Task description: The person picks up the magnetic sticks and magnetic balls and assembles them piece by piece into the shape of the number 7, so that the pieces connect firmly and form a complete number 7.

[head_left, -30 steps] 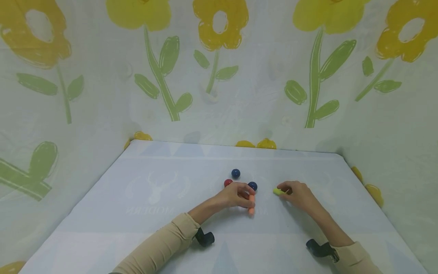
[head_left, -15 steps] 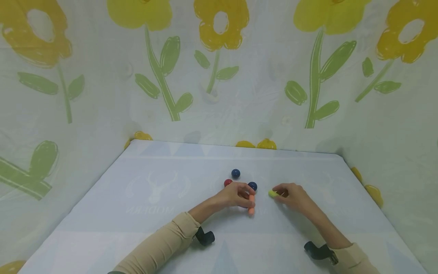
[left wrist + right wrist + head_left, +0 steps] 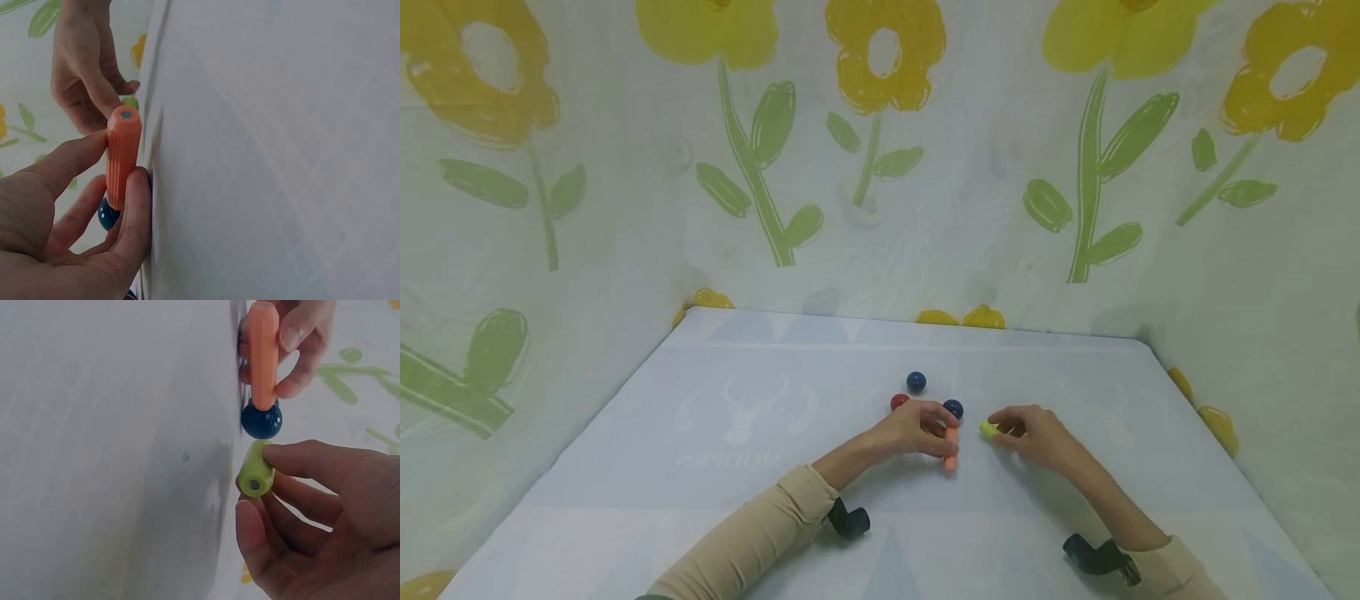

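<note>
My left hand [image 3: 913, 429] pinches an orange magnetic rod [image 3: 123, 159] between thumb and fingers; a small grey disc shows in its end. In my right hand [image 3: 1037, 437] is a shorter-looking yellow-green magnetic rod [image 3: 255, 470], pinched by thumb and fingers, with a grey disc in the end facing the wrist camera. The orange rod's far end overlaps a dark blue ball [image 3: 262, 420] in the right wrist view. That blue ball [image 3: 952, 409] lies just beyond the left fingertips in the head view. The yellow-green rod is a short gap to the right of the orange one.
Another blue ball [image 3: 916, 382] lies farther back on the white-clothed table [image 3: 760, 467]. A red ball [image 3: 899, 402] sits behind the left hand, partly hidden by it. Black wrist-camera mounts hang below both wrists. A flower-printed curtain [image 3: 955, 208] surrounds the table.
My right hand has moved left and slightly nearer with the yellow-green rod, narrowing the gap to the orange rod. The left hand and the balls have stayed in place.
</note>
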Available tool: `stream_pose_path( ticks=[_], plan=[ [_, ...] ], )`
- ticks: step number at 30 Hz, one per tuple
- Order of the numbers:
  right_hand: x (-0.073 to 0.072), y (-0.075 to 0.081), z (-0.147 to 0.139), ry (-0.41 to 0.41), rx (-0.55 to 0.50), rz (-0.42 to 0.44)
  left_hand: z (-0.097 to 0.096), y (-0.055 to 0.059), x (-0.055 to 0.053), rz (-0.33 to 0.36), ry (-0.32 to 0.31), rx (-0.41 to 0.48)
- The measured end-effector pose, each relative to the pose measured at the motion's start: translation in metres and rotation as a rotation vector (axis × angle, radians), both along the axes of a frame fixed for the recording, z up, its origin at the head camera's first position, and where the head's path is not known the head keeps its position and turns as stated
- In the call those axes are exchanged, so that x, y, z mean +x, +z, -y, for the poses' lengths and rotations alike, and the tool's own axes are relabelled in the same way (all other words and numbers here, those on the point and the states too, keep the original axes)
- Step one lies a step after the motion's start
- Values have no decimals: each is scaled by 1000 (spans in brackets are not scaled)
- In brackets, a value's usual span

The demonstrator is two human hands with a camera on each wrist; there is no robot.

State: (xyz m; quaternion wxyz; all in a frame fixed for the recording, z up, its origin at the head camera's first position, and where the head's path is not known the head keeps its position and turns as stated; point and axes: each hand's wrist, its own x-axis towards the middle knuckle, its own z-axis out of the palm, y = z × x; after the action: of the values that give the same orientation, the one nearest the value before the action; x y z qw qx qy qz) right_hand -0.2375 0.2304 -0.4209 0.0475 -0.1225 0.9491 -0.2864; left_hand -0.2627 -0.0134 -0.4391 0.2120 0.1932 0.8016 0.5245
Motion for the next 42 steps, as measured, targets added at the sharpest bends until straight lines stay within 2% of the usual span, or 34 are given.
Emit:
stream_pose_path(
  ticks=[10, 16, 31, 42],
  plan=[
    [4, 2, 1, 45, -66, 40, 0, 1, 2, 7, -3, 13],
    [5, 2, 3, 69, -116, 94, 1, 1, 2, 6, -9, 22],
    [8, 3, 4, 77, -133, 161, 2, 0, 3, -15, -14, 10],
    [10, 2, 10, 129, -160, 237, 2, 0, 2, -14, -20, 25]
  ],
)
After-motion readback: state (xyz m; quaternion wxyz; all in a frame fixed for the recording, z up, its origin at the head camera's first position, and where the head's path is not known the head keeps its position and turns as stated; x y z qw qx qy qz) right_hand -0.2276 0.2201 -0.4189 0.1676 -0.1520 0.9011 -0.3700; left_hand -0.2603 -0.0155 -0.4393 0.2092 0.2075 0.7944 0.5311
